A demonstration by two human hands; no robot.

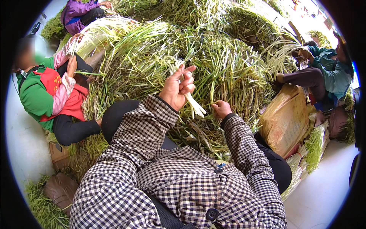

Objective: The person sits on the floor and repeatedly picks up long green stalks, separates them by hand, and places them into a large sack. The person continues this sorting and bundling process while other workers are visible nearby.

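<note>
My left hand (177,88) is raised in front of my knees, closed around a small bunch of white, leek-like vegetable stalks (195,106). The pale ends point down toward my lap, and the other end shows above my fingers. Lower and to the right, my right hand (222,109) pinches a thin yellow-green stalk (212,93) between thumb and fingers. Its leaves run up into a large heap of cut green leaves and stalks (228,57) that spreads in front of me. Dry, brownish leaf scraps (200,137) lie below my hands.
At the left, a person in a green top and red apron (37,94) holds pale stalks. A person in purple (77,14) sits farther back. A person in teal (331,68) sits at the right, near a yellowish woven sack (286,117). Tied bundles (296,171) lie by my right knee.
</note>
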